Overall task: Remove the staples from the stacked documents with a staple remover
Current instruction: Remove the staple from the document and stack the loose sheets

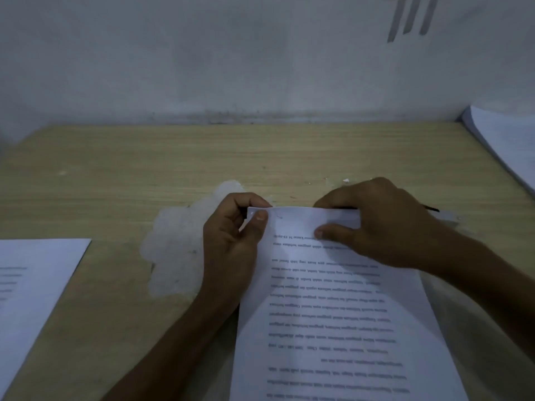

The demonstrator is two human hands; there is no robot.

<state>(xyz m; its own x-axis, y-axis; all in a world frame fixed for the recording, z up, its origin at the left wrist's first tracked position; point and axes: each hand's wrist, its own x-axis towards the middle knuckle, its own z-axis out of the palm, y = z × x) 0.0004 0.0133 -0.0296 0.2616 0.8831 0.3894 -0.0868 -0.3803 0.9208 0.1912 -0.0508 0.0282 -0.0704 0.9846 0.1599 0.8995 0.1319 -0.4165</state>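
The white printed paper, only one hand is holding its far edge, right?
No, two hands. The head view shows the left hand pinching the far corner of the white printed paper and the right hand gripping the same edge.

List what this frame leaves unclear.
Head view:
- Dark tool: only a tip shows; right hand hides the rest.
- Mark near left hand, on the document: too small to call a staple.
- Document text: blurred.
- Stack: cut by right edge.
- Sheet: cut by left edge.
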